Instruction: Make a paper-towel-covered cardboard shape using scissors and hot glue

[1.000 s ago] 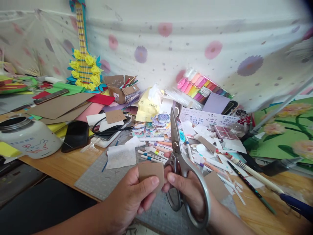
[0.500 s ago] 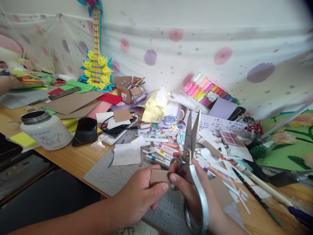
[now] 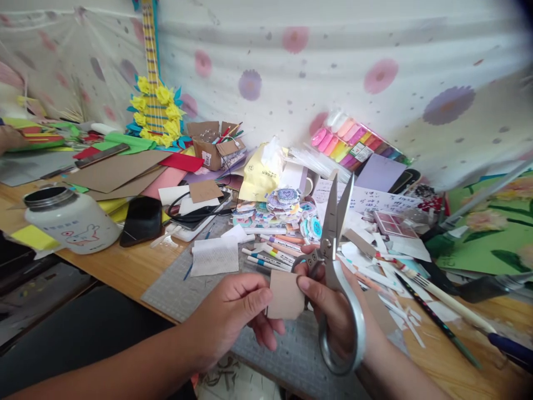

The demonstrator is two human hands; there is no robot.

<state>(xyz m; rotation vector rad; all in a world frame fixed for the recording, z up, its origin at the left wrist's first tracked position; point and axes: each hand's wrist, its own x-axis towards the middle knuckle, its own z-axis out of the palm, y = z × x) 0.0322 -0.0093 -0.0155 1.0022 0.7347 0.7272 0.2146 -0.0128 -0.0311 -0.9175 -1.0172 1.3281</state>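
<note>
My left hand pinches a small brown cardboard piece between thumb and fingers, held above the grey cutting mat. My right hand grips silver scissors through their loops. The blades point up and away, slightly parted, just right of the cardboard. My right thumb touches the card's right edge.
Markers, paper scraps and stickers litter the desk behind. A white jar and black phone sit left. Cardboard sheets, a paper guitar, a clay set and a long brush lie around.
The cardboard piece has been turned in my left hand so its face shows more. The scissors swung from leaning left to upright with blades parted.
</note>
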